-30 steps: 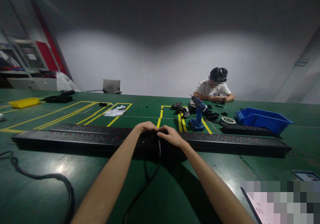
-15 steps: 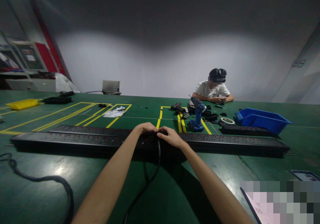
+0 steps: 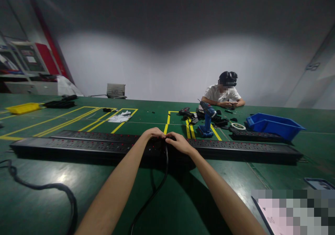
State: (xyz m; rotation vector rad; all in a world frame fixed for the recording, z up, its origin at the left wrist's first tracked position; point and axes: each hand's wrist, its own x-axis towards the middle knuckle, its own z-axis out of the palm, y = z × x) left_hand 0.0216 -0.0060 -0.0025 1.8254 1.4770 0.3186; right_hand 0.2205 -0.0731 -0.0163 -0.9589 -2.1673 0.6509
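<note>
Both hands meet at the middle of a long black power strip (image 3: pixel 78 145) that lies crosswise on the green worktop (image 3: pixel 183 196). The left hand (image 3: pixel 154 133) rests curled over the strip's top, fingers bent down onto it. The right hand (image 3: pixel 179 142) touches it just beside, fingertips pinched toward the spot where a black power cord (image 3: pixel 154 193) reaches the strip; whether those fingers actually clamp the cord's end I cannot tell, since the knuckles hide it. The two hands are nearly touching each other.

The strip's long axis runs left to right, square to both forearms, reaching well out to either side of the hands. The cord leaves it between the hands and trails back toward the person, so the right hand sits nearer the cord's end. A second power strip (image 3: pixel 91 136) lies parallel just beyond the left hand. Farther out, beyond the right hand, a blue cordless drill (image 3: pixel 207 118) stands upright, with a roll of tape (image 3: pixel 238 126) and a blue bin (image 3: pixel 274 125) off to its right. Across the worktop a seated co-worker (image 3: pixel 222 93) handles small parts.
</note>
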